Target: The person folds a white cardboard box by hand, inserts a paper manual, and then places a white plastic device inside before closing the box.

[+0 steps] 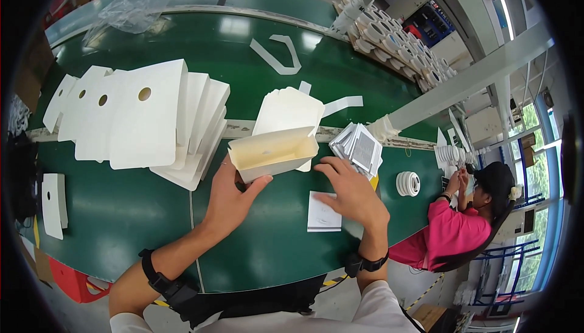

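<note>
Closed round the lower left side of an open white cardboard box (pixel 277 167), my left hand (pixel 226 194) holds it tilted above the table, so its bare cream inside shows. My right hand (pixel 356 194) is empty, its fingers apart and bent, just right of the box. Beyond those fingers lies a fanned pile of grey-and-white printed cards or leaflets (pixel 360 148). Below the same hand, a small square white paper piece (pixel 322 218) rests on the table. Flat white card pieces (pixel 289 111) lie right behind the box.
Overlapping white box blanks with round holes (pixel 143 129) cover the left of the green table (pixel 255 235). A folded white piece (pixel 55 205) lies farther left. White rings (pixel 408 184) are stacked at right, near a co-worker in pink (pixel 456 229). Paper strips (pixel 289 59) lie at the back.
</note>
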Tool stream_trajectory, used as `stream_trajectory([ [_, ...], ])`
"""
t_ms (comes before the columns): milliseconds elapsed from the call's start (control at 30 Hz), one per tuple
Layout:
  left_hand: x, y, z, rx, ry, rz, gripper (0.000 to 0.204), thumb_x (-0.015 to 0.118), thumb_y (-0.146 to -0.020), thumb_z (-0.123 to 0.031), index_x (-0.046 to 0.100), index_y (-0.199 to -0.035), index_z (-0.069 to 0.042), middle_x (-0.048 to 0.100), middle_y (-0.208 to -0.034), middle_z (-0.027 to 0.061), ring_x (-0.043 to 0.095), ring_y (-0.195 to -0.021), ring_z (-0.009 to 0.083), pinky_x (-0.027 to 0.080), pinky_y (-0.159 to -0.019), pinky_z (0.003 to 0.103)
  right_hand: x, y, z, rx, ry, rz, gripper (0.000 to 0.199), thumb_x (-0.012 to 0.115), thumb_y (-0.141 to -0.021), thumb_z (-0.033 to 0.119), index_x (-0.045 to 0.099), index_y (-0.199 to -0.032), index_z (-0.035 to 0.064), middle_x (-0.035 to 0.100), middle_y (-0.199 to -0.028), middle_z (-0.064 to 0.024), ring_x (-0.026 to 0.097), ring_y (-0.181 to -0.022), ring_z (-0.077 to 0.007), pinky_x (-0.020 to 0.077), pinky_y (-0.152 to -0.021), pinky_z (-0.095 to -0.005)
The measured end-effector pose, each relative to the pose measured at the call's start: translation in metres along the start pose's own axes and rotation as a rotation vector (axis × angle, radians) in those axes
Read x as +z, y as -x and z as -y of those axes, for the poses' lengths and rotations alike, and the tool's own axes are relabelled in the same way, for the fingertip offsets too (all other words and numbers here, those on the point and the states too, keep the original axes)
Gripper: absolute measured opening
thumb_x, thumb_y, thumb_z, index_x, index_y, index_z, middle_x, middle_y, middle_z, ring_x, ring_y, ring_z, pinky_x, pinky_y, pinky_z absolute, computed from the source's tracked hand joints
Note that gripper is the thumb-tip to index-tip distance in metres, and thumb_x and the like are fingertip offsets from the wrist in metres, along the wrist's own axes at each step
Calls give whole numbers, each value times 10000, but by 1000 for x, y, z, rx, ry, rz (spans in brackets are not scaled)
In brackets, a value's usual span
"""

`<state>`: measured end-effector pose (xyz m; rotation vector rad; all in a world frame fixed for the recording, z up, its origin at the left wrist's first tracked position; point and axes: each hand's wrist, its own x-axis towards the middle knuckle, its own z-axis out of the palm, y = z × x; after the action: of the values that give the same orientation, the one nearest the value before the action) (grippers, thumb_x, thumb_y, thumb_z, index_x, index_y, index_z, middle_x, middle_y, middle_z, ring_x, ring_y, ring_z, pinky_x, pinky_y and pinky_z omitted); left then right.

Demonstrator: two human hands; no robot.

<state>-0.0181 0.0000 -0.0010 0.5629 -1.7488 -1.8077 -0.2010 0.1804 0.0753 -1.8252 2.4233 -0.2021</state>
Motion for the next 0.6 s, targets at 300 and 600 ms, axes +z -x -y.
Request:
stream_trajectory([
  [300,1,-5,-4,-36,0,25,490,747,-893,-84,518,-1319,-7,640,-1118,74,622,-895,127,505,-715,271,-7,18,33,269,66,399,748,890,-672,172,476,-1283,52,565,-1239,-124,560,-1154,-359,515,-949,-411],
  [600,1,-3,1,-21,-43,34,479,752,-892,-94,526,-1304,0,641,-1097,71,619,-881,125,503,-710,268,8,2,10,156,-30,252,703,888,-680,168,510,-1259,41,547,-1199,-140,534,-1160,-347,470,-991,-399],
])
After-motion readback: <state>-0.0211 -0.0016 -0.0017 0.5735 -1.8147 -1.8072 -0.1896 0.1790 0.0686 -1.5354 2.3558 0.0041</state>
